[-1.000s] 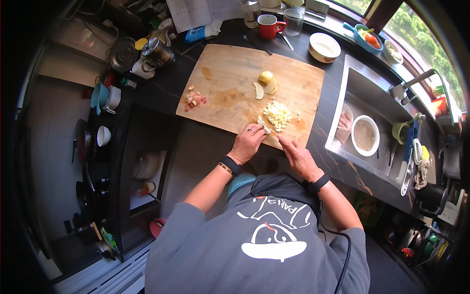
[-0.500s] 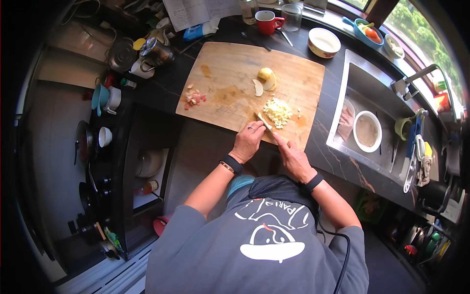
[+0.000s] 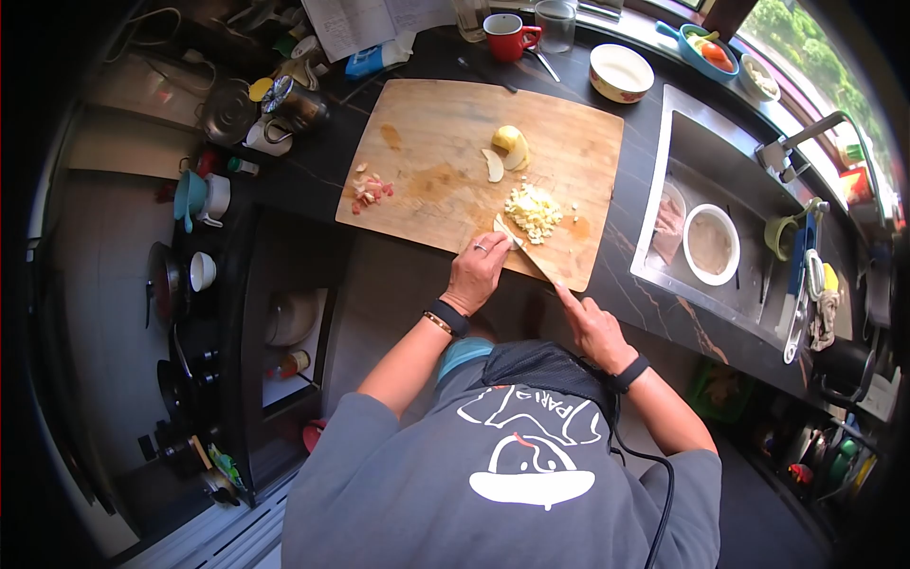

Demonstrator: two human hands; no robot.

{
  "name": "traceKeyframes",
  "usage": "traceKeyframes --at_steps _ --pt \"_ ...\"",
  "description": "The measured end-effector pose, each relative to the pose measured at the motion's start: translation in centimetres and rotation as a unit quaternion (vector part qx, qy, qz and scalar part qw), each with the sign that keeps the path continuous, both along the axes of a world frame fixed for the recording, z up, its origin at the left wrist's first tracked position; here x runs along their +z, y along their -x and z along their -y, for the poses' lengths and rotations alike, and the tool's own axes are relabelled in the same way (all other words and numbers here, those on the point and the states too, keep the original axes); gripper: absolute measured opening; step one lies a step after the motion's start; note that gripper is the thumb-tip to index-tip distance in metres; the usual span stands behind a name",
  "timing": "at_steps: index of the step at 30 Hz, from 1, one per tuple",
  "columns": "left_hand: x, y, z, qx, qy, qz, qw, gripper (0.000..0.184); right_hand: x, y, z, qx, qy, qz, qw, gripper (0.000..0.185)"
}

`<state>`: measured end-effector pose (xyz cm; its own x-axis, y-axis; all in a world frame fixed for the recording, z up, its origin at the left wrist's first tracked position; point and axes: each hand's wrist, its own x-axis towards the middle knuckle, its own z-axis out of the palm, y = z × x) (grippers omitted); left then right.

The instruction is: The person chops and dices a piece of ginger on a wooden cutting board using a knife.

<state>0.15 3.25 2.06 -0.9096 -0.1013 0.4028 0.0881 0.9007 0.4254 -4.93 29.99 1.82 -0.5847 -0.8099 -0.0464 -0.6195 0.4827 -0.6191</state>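
Observation:
At the near edge of the wooden cutting board (image 3: 408,142), my left hand (image 3: 474,275) is closed, its fingertips pinching a pale wedge (image 3: 501,227). My right hand (image 3: 597,329) grips a knife (image 3: 542,265) by its handle. The blade slants up and left, its front end against the wedge beside my left fingers. Just beyond lies a heap of small pale-yellow diced pieces (image 3: 533,213). Farther back sit a cut yellow-skinned piece of produce (image 3: 508,140) and a loose slice (image 3: 493,165); I cannot tell what kind it is. Chopped pink-and-white bits (image 3: 370,191) lie at the board's left.
Right of the board is a metal sink (image 3: 678,142) with a white bowl (image 3: 712,245) in it. Behind the board stand a red mug (image 3: 507,40), a glass (image 3: 555,27) and a patterned bowl (image 3: 621,74). A metal pot (image 3: 294,100) is at the left.
My right hand has moved down and right, away from my left hand, drawing the knife back so more of its blade shows. My left hand stays at the wedge.

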Motion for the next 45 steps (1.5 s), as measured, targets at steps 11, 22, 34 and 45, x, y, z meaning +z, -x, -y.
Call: traceKeyframes --at_steps 11,22,34,45 --pt "0.3 -0.6 0.2 -0.022 0.020 0.005 1.000 0.022 0.6 1.5 2.0 0.000 0.104 0.011 0.994 0.054" --pt "-0.1 -0.3 0.9 -0.042 0.029 0.023 0.998 0.025 -0.9 1.0 6.1 -0.013 0.077 -0.023 0.997 0.056" --pt "-0.5 -0.7 1.5 -0.064 0.020 0.025 0.997 0.031 -1.1 -1.0 4.0 -0.042 0.041 -0.048 0.997 0.060" --pt "-0.8 -1.1 1.8 -0.084 -0.003 0.005 0.996 0.031 2.8 -3.4 -3.6 -0.050 0.034 0.054 0.997 0.057"
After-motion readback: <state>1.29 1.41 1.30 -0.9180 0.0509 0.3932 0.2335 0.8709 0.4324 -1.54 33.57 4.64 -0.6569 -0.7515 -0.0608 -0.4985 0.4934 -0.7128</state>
